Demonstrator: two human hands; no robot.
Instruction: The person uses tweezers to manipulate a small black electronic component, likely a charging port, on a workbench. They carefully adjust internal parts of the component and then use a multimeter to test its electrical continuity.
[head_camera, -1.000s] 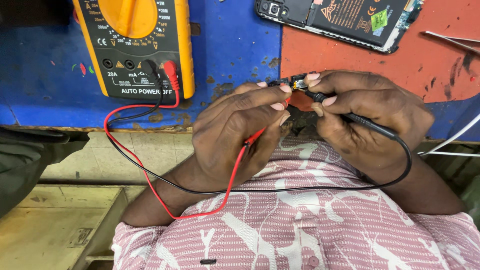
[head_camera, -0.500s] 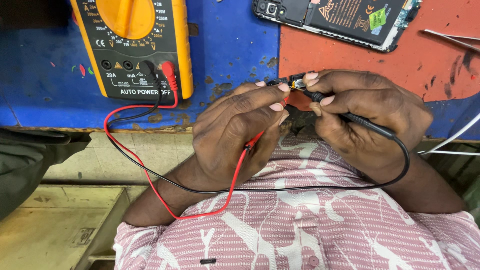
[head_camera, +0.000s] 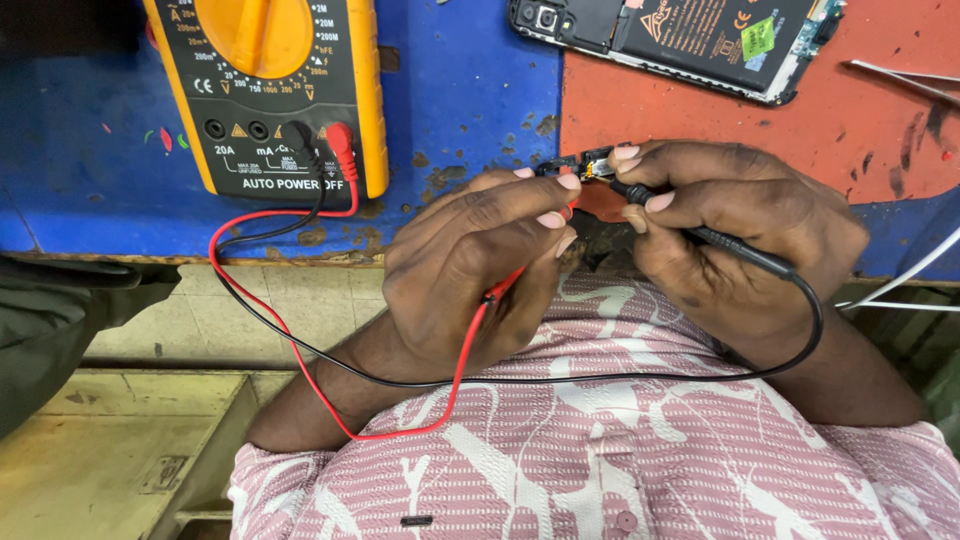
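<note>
My left hand (head_camera: 470, 265) grips a red test probe (head_camera: 500, 288), its tip hidden under my fingers. My right hand (head_camera: 735, 225) holds a black test probe (head_camera: 735, 248) between thumb and forefinger. Both probe tips meet at a small dark electronic part (head_camera: 585, 165) pinched between the fingertips of both hands, just above the bench edge. Red and black leads run from the probes to the yellow multimeter (head_camera: 275, 90) lying on the blue bench top (head_camera: 460, 80) at the upper left.
An opened phone (head_camera: 680, 35) with its battery showing lies on the red mat (head_camera: 800, 140) at the top. Metal tweezers (head_camera: 905, 75) rest at the upper right. White cables (head_camera: 910, 285) hang at the right. A dark cloth (head_camera: 60, 330) is at left.
</note>
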